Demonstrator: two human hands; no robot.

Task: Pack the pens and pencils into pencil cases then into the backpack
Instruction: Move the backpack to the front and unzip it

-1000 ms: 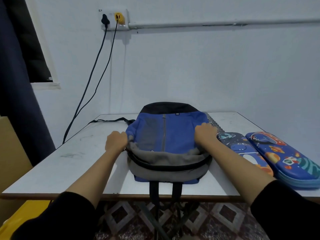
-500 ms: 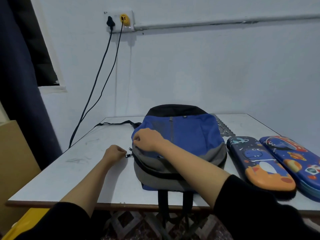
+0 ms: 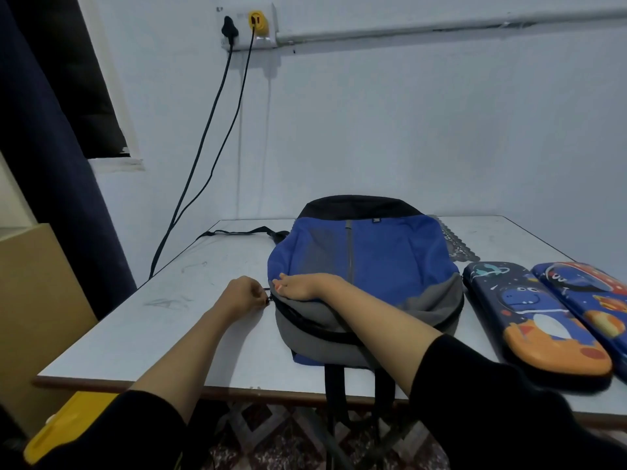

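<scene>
Backpack: the blue, grey and black backpack (image 3: 366, 256) lies flat on the white table (image 3: 135, 334), near the middle, with its grey end toward the near edge and its black end far.
Zip: a dark zip line curves round the grey near end. How far it is open cannot be told.
Left hand: the left hand (image 3: 242, 295) is just left of the backpack's near-left corner. Its fingers are curled in and pinch the small zipper pull (image 3: 268, 300) at the end of the zip line.
Right hand: the right hand (image 3: 298, 286) reaches across from the right and lies palm down on the backpack's near-left corner, close to the left hand. Its fingers are fairly straight, press on the fabric and hold nothing.
Pencil cases: two hard pencil cases lie side by side on the table to the right of the backpack. The dinosaur pencil case (image 3: 536, 317) is just beside the backpack and the space pencil case (image 3: 590, 300) is farther right. Both are closed.
Straps: dark shoulder straps (image 3: 334, 385) hang over the table's near edge, and another strap (image 3: 237, 232) trails to the far left.
Wall: two cables (image 3: 210, 130) run down from a wall socket (image 3: 249, 27).
</scene>
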